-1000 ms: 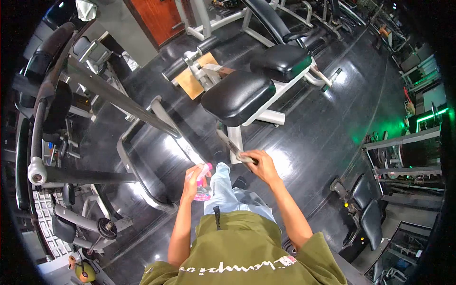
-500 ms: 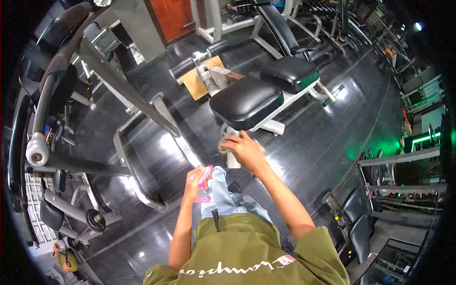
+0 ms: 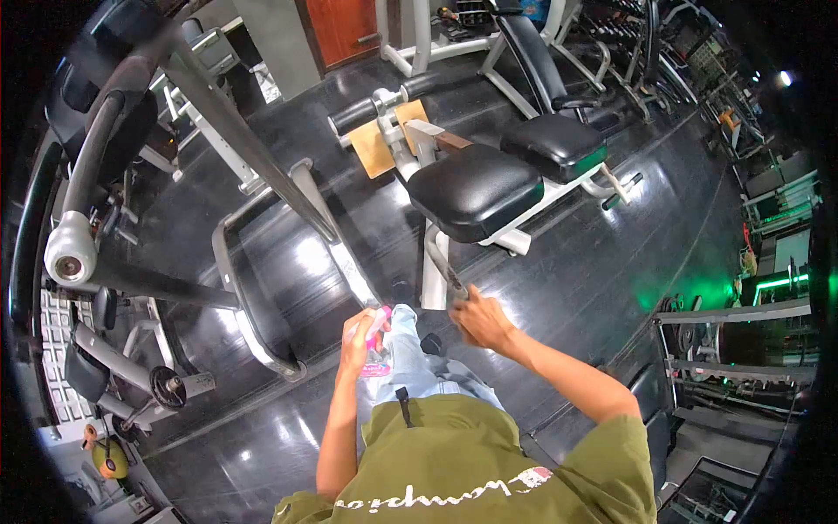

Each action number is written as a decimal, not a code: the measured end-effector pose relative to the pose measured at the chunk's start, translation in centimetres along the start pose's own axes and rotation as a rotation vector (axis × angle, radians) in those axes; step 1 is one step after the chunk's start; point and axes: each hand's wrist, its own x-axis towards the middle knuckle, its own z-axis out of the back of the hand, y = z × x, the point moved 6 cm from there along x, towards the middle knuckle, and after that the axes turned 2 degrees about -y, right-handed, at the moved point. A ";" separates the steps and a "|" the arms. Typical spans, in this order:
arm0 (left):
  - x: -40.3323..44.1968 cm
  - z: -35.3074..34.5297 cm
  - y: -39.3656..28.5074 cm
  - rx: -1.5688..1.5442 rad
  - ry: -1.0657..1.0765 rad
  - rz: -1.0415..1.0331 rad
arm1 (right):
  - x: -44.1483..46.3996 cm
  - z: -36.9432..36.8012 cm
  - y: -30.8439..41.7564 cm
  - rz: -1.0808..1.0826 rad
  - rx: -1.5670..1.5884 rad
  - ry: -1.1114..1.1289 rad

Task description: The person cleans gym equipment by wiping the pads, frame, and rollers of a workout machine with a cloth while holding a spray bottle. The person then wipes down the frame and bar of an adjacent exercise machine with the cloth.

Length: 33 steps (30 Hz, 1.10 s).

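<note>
My left hand (image 3: 356, 341) is wrapped round a spray bottle (image 3: 375, 370) with a pink top and pink label, held beside my left leg. My right hand (image 3: 482, 320) is closed at the lower end of a bent metal handle (image 3: 443, 262). This handle comes down from under the black padded seat (image 3: 476, 192) of a bench machine. A greyish cloth seems to be bunched in the right fingers, but blur hides its outline. The machine's pale upright (image 3: 433, 284) stands just left of that hand.
A second black pad (image 3: 554, 144) and foam rollers adjoin the seat. On the left, a machine with a thick bar (image 3: 236, 140) and a low floor frame (image 3: 231, 288) stands near. Racks (image 3: 742, 310) line the right side. A red door (image 3: 343, 33) is behind.
My right hand first went up the handle towards the seat, then came back down to its lower end. The view has shifted a little. My left hand keeps the bottle.
</note>
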 end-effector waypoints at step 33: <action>1.6 -4.5 -0.1 0.237 0.218 0.051 | -6.6 -8.4 -2.1 -1.019 1.819 -0.857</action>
